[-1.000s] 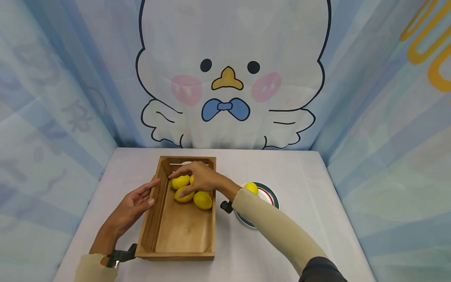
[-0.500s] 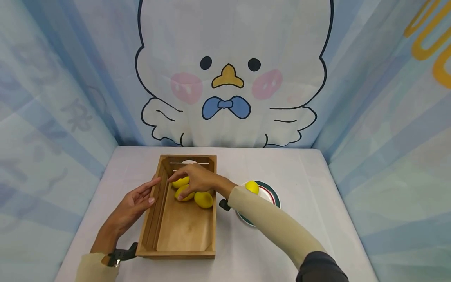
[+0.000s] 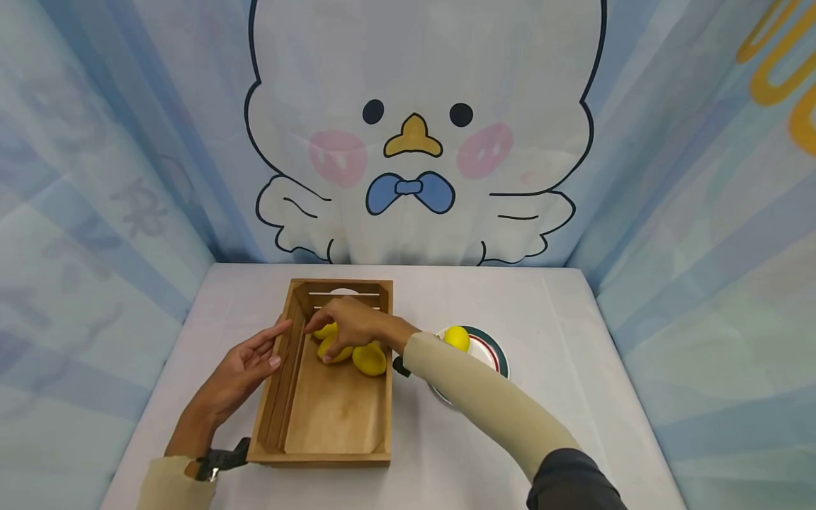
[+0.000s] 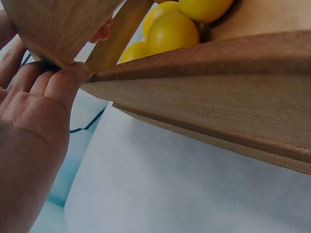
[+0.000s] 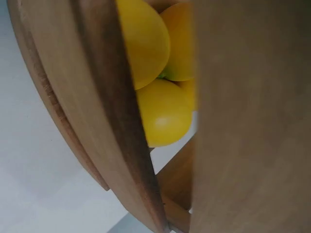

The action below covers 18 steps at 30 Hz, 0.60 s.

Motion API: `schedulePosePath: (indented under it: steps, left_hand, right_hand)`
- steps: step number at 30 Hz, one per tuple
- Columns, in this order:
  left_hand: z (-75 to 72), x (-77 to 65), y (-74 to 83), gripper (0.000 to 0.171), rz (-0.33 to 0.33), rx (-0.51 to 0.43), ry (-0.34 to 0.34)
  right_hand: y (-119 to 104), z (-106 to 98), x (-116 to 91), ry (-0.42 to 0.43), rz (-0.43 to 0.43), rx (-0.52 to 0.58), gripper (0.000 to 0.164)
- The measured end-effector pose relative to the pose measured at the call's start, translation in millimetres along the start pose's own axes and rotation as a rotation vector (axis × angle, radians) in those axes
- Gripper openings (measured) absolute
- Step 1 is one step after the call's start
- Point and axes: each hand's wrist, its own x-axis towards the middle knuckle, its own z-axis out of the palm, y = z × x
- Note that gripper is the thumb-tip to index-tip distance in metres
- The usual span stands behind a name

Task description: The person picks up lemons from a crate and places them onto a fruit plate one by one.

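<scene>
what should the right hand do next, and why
The right hand should probably close snugly round the lemon under its thumb: thumb and index finger reach down apart over the pile, though any grip is hard to tell. The left hand touches the crate at its side, so may help steady it.

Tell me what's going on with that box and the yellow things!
Someone's right hand is in a wooden crate, over yellow fruits that look like lemons. I can't tell whether it grips one. The left hand touches the crate's left side. Another yellow fruit is on a plate to the right of the crate.
</scene>
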Motion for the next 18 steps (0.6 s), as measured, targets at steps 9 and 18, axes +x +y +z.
schedulePosePath:
  steps: [9,18]
  left_hand:
    - [-0.9,-0.3,-1.9,0.064,0.005,-0.009,0.002]
    - [-1.5,1.0,-1.6,0.064,0.008,-0.021,0.001]
  right_hand:
    - [3,7,9,-0.037,0.024,-0.065,0.059]
    - [9,13,17,-0.04,0.042,-0.108,0.061]
